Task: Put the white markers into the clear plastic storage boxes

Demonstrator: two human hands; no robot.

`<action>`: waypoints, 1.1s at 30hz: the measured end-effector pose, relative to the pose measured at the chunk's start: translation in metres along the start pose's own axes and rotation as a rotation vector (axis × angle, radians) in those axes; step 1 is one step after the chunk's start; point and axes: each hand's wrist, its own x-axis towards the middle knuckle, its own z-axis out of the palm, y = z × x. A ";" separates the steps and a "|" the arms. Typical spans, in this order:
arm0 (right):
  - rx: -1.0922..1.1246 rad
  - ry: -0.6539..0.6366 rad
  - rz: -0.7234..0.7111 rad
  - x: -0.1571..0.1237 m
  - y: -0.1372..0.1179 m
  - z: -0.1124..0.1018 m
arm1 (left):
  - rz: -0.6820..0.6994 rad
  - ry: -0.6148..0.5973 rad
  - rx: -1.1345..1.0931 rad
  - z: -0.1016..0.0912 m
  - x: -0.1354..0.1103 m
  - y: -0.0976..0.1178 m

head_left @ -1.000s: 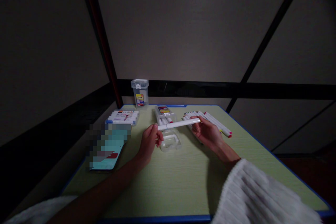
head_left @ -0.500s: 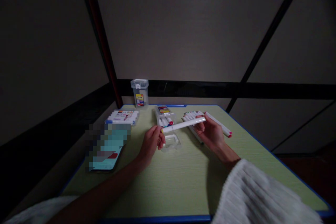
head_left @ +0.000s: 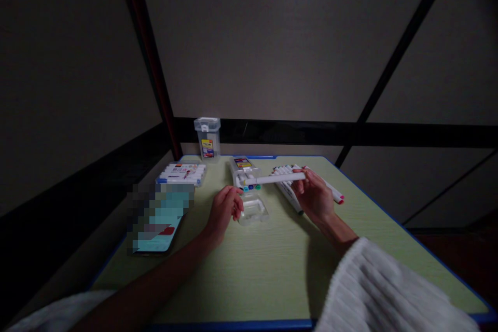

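Note:
A white marker (head_left: 274, 179) with a yellowish end is held nearly level above the table by my right hand (head_left: 317, 198), whose fingers pinch its right end. My left hand (head_left: 224, 210) hovers just below and left of the yellowish end, loosely curled and apart from the marker, with nothing visible in it. Under the marker's left part lies a clear marker case (head_left: 244, 164) with several white markers inside, their coloured ends facing me. Its clear open lid (head_left: 253, 209) rests on the table beside my left fingertips.
Loose white markers (head_left: 288, 194) lie behind my right hand, some with red ends (head_left: 339, 199). A flat pack of markers (head_left: 182, 173) sits at the left, and a tall clear box (head_left: 208, 140) stands behind it. A phone (head_left: 159, 223) lies on the green table (head_left: 249, 280) near its left edge.
My left hand has let go of the marker's yellowish end. That end has risen slightly and now points over the case, while my right hand keeps its hold.

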 end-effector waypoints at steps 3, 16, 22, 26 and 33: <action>-0.027 -0.019 -0.001 0.000 0.001 -0.002 | -0.004 -0.002 0.004 0.000 0.000 0.001; -0.176 -0.150 -0.004 -0.006 0.006 -0.001 | -0.014 -0.010 0.016 0.001 0.000 -0.001; -0.412 -0.252 -0.076 -0.013 0.008 0.000 | -0.032 -0.020 0.004 0.002 -0.001 0.001; -0.637 -0.309 -0.128 -0.021 0.010 0.005 | -0.042 -0.017 0.017 0.002 0.000 0.001; -0.919 -0.431 -0.217 -0.030 0.016 0.013 | -0.027 -0.034 0.015 0.001 0.001 -0.002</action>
